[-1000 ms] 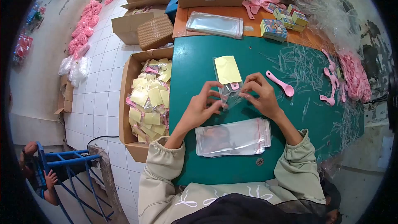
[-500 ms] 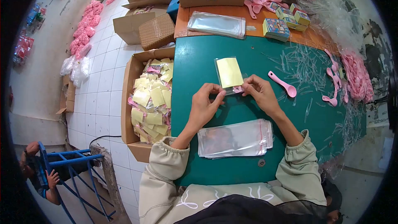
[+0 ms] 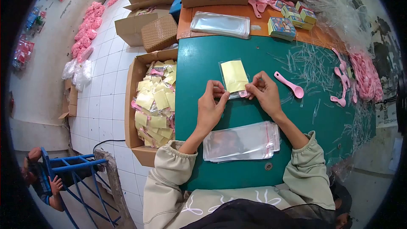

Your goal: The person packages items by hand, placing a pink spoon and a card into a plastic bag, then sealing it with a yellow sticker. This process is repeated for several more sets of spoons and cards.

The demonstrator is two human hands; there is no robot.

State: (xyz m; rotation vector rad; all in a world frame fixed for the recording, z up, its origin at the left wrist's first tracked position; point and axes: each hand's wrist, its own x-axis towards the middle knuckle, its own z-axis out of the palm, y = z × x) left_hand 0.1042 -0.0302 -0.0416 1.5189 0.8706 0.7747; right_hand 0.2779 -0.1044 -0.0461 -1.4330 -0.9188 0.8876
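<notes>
A clear plastic packet with a yellow card [image 3: 235, 75] and a pink piece at its lower end is held over the green table. My left hand [image 3: 212, 104] pinches its lower left corner between thumb and fingers. At the lower right corner, my right hand [image 3: 264, 93] grips the same packet with closed fingertips. Nearer my body lies a stack of clear plastic bags [image 3: 239, 142]. One pink spoon [image 3: 289, 85] rests to the right of my right hand.
Left of the table [image 3: 197, 178], a cardboard box [image 3: 137, 65] holds many packets. Plastic scraps [image 3: 311, 65] and pink spoons [image 3: 341, 76] lie at the right. Card stacks [image 3: 281, 29] and bags [image 3: 220, 24] sit at the back. Another person [image 3: 55, 184] touches a blue metal frame [image 3: 70, 166].
Both hands have shifted slightly, and the fingers of my right hand are more bent. The packet remains between them at nearly the same spot.
</notes>
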